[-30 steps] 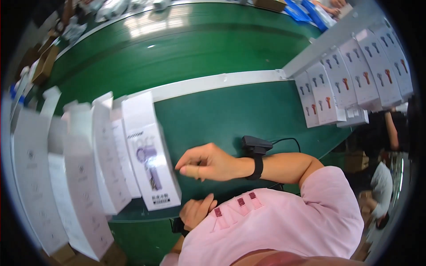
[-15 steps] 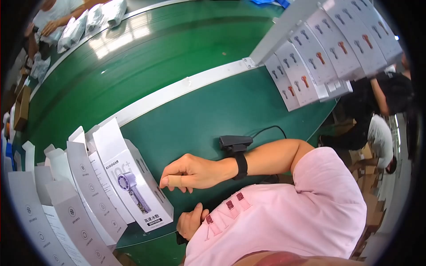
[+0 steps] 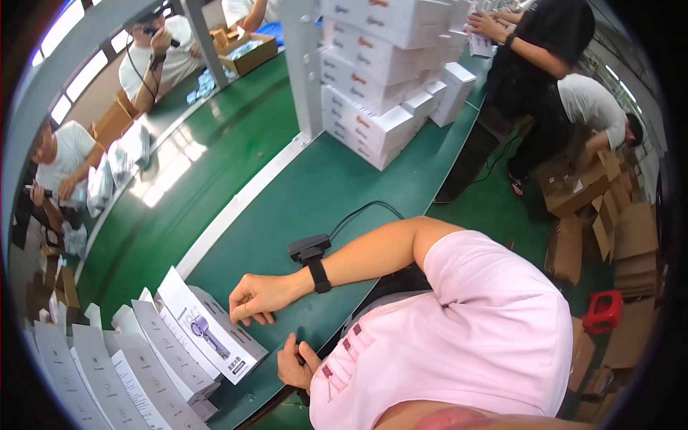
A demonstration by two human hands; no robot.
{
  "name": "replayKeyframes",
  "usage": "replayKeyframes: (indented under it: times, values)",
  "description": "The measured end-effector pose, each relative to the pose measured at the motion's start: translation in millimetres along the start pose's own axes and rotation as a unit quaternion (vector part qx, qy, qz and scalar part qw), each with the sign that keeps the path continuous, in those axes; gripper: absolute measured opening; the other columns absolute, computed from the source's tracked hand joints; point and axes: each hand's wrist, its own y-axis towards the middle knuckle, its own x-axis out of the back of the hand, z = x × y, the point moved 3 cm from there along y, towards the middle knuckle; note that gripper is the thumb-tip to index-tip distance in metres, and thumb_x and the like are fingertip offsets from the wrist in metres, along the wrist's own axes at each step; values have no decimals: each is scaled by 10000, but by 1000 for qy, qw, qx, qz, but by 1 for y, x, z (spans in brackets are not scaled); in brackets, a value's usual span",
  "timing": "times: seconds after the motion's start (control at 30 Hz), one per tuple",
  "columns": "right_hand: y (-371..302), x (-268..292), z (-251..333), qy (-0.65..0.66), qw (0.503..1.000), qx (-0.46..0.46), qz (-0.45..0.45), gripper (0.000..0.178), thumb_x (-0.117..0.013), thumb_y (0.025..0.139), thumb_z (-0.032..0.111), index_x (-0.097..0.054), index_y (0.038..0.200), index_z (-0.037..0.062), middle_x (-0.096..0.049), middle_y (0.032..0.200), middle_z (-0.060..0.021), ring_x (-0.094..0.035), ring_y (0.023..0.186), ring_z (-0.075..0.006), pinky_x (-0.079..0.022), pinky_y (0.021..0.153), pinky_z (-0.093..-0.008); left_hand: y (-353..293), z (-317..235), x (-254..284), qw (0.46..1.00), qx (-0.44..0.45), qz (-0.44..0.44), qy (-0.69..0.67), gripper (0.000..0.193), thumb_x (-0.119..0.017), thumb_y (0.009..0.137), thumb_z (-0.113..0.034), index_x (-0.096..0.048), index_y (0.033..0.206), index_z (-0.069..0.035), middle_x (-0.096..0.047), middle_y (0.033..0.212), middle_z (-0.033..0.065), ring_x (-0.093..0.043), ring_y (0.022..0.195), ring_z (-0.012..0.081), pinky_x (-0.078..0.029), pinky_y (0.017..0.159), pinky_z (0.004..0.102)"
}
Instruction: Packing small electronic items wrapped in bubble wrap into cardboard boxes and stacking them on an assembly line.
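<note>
My right hand [image 3: 258,297] rests beside the front white carton [image 3: 215,340], which has a purple handheld fan printed on it and a raised flap. Its fingers are loosely curled in, with nothing visible in them. A black device [image 3: 308,249] with a cable is strapped to my right wrist. Close to my body, by the table edge, my left hand [image 3: 295,364] is partly open, thumb and fingers apart, holding nothing. Part of its wrist is hidden by my pink shirt. Behind the front carton, several open white cartons [image 3: 154,358] stand in a tight row.
Stacked white boxes [image 3: 373,129] stand farther along the green table [image 3: 344,190], beside a grey post [image 3: 299,72]. A white rail [image 3: 236,208] separates the table from a green belt [image 3: 172,193]. Co-workers stand beyond it and at right. Brown cartons [image 3: 634,236] and a red stool [image 3: 600,312] are on the floor.
The view has swung, bringing in more of the co-workers, the box stack and the floor. Both hands stay near the front carton; the left hand's fingers look more spread.
</note>
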Motion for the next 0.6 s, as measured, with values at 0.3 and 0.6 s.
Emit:
replayKeyframes:
  times: [0.3,0.6]
  values:
    - [-139,-14,182,-12,922,345,-176,256,-587,940,105,-579,1163,-19,-646,964,-98,-618,714,-111,-516,626,-250,5,-12,-7,987,-147,-37,57,150,-683,852,-106,-686,908,33,-494,594,83,-469,501,228,-357,464,352]
    - [-247,-32,236,15,880,451,-144,459,-537,955,209,-457,1345,-22,-599,1079,-239,-637,874,-298,-544,706,-365,6,-25,-2,978,-170,-25,114,78,-694,838,-79,-697,913,-61,-499,609,65,-488,527,223,-369,477,350]
